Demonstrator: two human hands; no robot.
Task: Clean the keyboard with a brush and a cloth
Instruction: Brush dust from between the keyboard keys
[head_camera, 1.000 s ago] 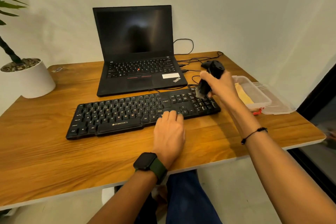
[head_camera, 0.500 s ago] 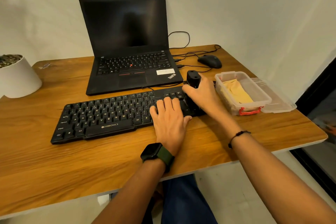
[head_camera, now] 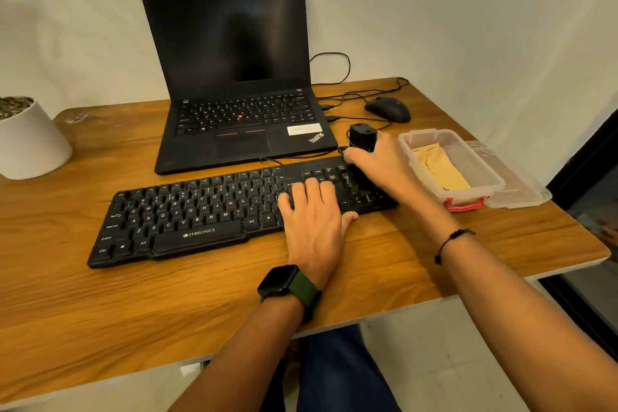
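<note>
On keyboard (head_camera: 207,211) right end | right hand (head_camera: 378,167) wrapped around upright brush (head_camera: 362,140) | left hand (head_camera: 312,211) flat, fingers spread, empty

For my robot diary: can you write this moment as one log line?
step: brushing | right hand: brush on keyboard right end | left hand: steadying keyboard | cloth: in box

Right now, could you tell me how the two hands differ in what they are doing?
The left hand lies flat and open on the keyboard, holding nothing; the right hand is closed around the black brush, standing it upright over the number pad. Both are at the keyboard's right end.
</note>
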